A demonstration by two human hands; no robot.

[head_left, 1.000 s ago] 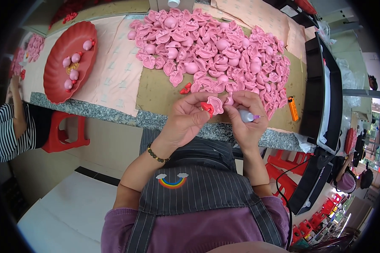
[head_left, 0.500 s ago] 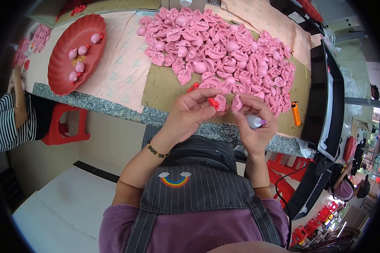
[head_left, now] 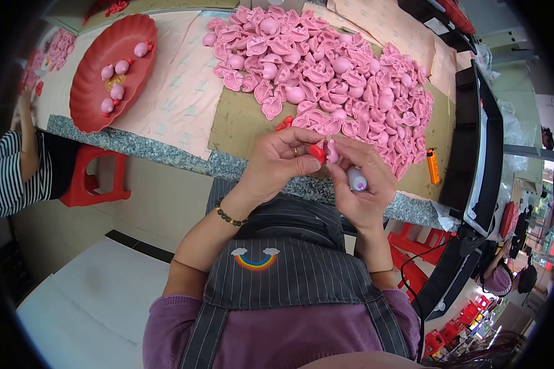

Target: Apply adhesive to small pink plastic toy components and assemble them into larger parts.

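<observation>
My left hand [head_left: 276, 165] pinches a small red plastic piece [head_left: 317, 152] together with a pink plastic half-shell, now mostly hidden. Between the fingertips of my right hand [head_left: 369, 184] is another pink half-shell [head_left: 332, 151], brought up against the left hand's parts. A small white bottle with a purple tip [head_left: 357, 179] is also tucked in my right palm, its tip toward me. Just beyond my hands spreads a big heap of pink half-shells [head_left: 345, 80]. Loose red pieces [head_left: 284, 123] lie at the heap's near edge.
On the left, a red scalloped tray [head_left: 83, 98] bears several pink-and-red assembled pieces. An orange lighter [head_left: 433, 166] lies right of the heap, by a black rack [head_left: 468, 111]. The granite table edge [head_left: 184, 160] runs below. A co-worker's striped sleeve [head_left: 9, 178] shows far left.
My right hand has moved left, bringing its half-shell from a gap apart to meet the parts in my left hand. The bottle has turned so its tip faces me.
</observation>
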